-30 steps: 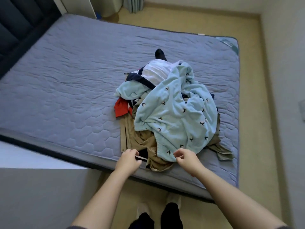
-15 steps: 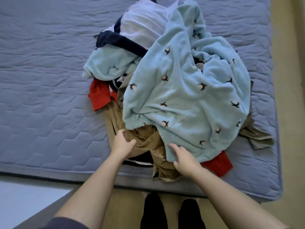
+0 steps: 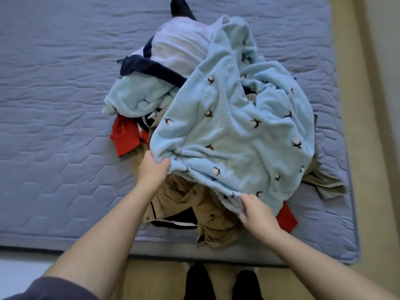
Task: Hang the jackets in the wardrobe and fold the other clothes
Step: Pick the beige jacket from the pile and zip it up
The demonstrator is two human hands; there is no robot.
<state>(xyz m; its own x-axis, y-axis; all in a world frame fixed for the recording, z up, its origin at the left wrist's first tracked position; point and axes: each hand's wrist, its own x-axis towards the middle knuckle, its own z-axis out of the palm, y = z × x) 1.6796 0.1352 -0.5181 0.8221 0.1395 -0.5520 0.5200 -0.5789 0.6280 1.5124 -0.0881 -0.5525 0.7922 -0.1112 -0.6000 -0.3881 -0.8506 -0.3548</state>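
A heap of clothes lies on the grey quilted mattress (image 3: 54, 148). On top is a light blue fleece garment (image 3: 233, 131) with small dark flower marks. My left hand (image 3: 152, 169) grips its gathered hem at the left. My right hand (image 3: 256, 212) pinches the same hem further right. Under it lie a tan buttoned garment (image 3: 194, 204), a red piece (image 3: 124, 137), a white garment (image 3: 179, 46) and a navy one (image 3: 151, 68).
The mattress's front edge (image 3: 65, 243) runs just before my feet in dark socks (image 3: 199, 282). Beige floor (image 3: 355, 105) lies to the right of the bed. More tan cloth (image 3: 324, 185) sticks out at the heap's right.
My left hand has left the tan garment and taken the blue fleece hem. My right hand has shifted up onto the same hem. The camera has moved closer to the heap.
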